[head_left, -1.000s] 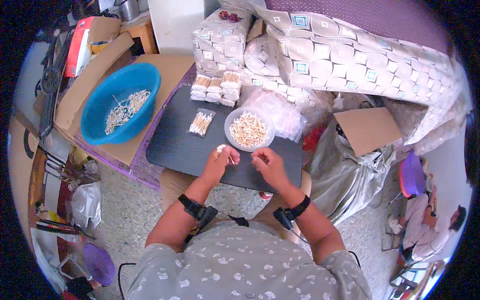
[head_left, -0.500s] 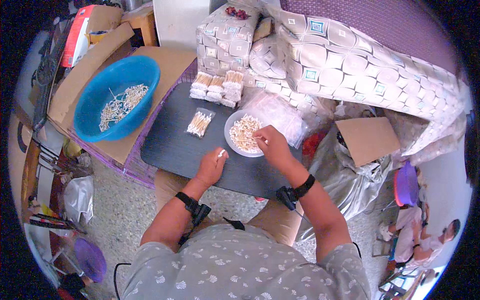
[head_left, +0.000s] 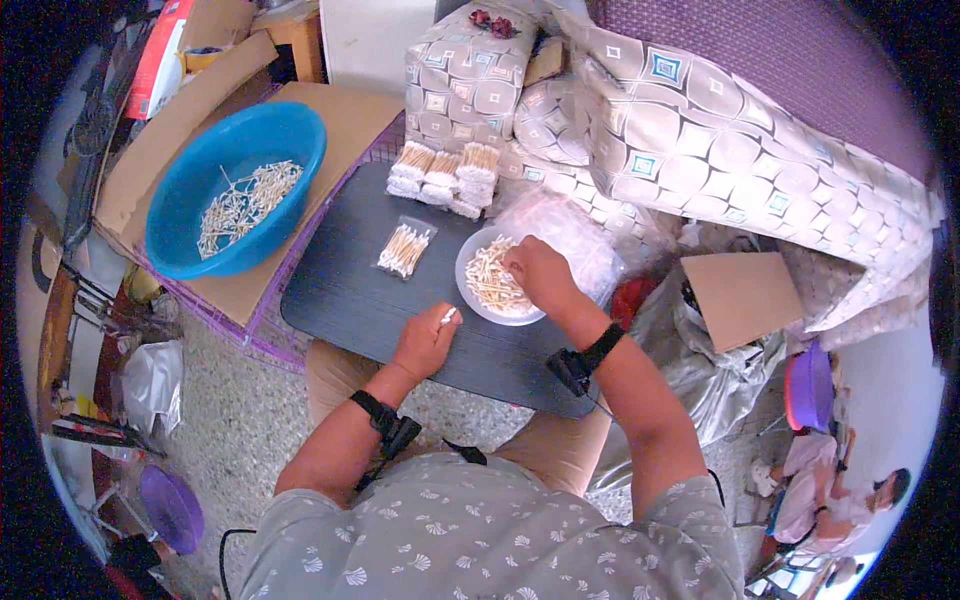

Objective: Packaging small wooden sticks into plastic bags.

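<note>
My left hand (head_left: 427,341) is closed near the front edge of the dark table (head_left: 345,290), with the white tips of cotton swabs (head_left: 448,315) poking out by the thumb. Over the far right side of a whitish round bowl (head_left: 465,291), my right hand (head_left: 543,274) has its fingers pinched together; what they hold is hidden. Loose cotton swabs (head_left: 493,277) with pale sticks and white tips fill the bowl. Left of it lies a clear packet of cotton swabs (head_left: 404,248). Several more swab packets (head_left: 440,176) are stacked at the table's far edge.
A big blue basin (head_left: 165,232) with loose swabs stands on cardboard to the left. Clear plastic bags (head_left: 585,240) lie right of the bowl. Behind is a sofa with patterned cushions (head_left: 690,140). A cardboard flap (head_left: 742,300) tops a grey sack. Another person (head_left: 830,500) sits far right.
My right hand has moved from the right side of the swabs toward the bowl's far side. The left hand keeps its place with the swabs. The whole view has shifted slightly.
</note>
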